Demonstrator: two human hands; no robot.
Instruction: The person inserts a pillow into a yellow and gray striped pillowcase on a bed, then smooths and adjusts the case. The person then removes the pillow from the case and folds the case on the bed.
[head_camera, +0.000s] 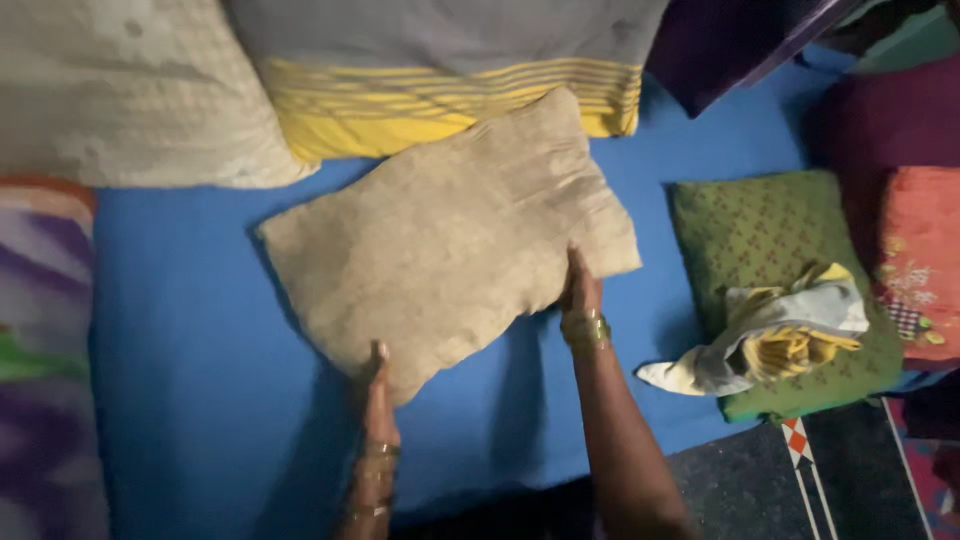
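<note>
A tan pillow lies tilted on a blue sheet, its far corner overlapping a grey and yellow striped pillow. My left hand grips the pillow's near edge at its lower left, thumb on top. My right hand holds the same edge further right, fingers tucked under the cloth. Both wrists wear gold bangles. The pillow's near edge is lifted slightly off the sheet and casts a shadow below it.
A pale cream pillow sits at the top left. A green patterned cushion with a crumpled white and yellow cloth lies on the right, beside red and purple cushions. A striped multicoloured fabric runs along the left edge.
</note>
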